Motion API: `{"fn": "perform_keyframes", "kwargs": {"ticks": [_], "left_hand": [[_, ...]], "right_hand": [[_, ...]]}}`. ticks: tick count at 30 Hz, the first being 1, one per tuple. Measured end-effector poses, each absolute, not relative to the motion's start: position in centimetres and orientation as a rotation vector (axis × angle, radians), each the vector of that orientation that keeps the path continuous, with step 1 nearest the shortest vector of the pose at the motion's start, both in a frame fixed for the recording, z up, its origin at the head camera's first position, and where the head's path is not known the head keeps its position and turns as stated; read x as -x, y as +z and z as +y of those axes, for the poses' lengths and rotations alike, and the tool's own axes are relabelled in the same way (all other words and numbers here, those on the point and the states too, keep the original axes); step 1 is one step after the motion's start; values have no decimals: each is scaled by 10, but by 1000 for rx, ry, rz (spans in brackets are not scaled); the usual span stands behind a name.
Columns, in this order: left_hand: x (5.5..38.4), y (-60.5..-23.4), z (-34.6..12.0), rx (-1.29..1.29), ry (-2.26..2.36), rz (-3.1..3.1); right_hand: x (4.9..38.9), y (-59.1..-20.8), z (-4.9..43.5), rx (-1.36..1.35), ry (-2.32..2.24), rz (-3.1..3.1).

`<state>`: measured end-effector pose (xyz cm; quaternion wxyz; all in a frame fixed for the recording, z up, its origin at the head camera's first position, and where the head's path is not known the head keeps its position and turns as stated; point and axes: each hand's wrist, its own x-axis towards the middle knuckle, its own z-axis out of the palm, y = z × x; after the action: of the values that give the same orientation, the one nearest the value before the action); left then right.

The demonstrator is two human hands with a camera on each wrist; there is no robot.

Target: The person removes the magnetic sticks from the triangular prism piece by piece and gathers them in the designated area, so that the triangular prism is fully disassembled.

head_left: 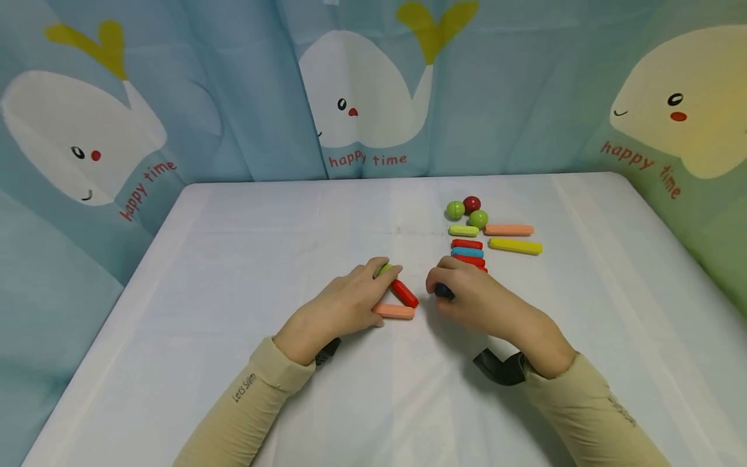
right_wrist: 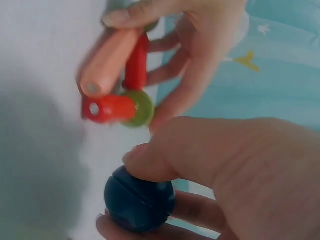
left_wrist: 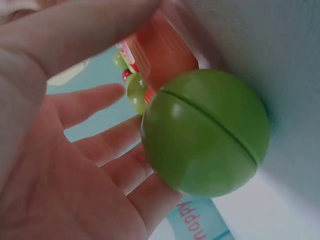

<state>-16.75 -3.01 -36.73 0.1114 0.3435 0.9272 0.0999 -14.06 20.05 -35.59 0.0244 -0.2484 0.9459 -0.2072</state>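
Observation:
My left hand rests round a small group of magnetic-type sticks and balls, its fingers fairly straight. A salmon stick lies by the thumb and a red stick slants across from it. One green ball is close to the left fingertips; another green ball touches the end of a red-orange stick. To the right, my right hand pinches a dark blue ball between thumb and fingers, apart from the group.
Beyond the right hand lie two green balls and a dark red ball. Near them are a salmon stick, a yellow stick, a short lime stick, a blue stick and several red sticks, partly hidden. A printed curtain hangs behind the table.

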Motion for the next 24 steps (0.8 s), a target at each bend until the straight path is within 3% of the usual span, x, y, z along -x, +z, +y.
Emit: {"fn": "perform_keyframes", "kwargs": {"ticks": [24], "left_hand": [[169,-370,-27,-948,257,2759]], "right_hand": [[184,-324,253,819,-545,3140]]}}
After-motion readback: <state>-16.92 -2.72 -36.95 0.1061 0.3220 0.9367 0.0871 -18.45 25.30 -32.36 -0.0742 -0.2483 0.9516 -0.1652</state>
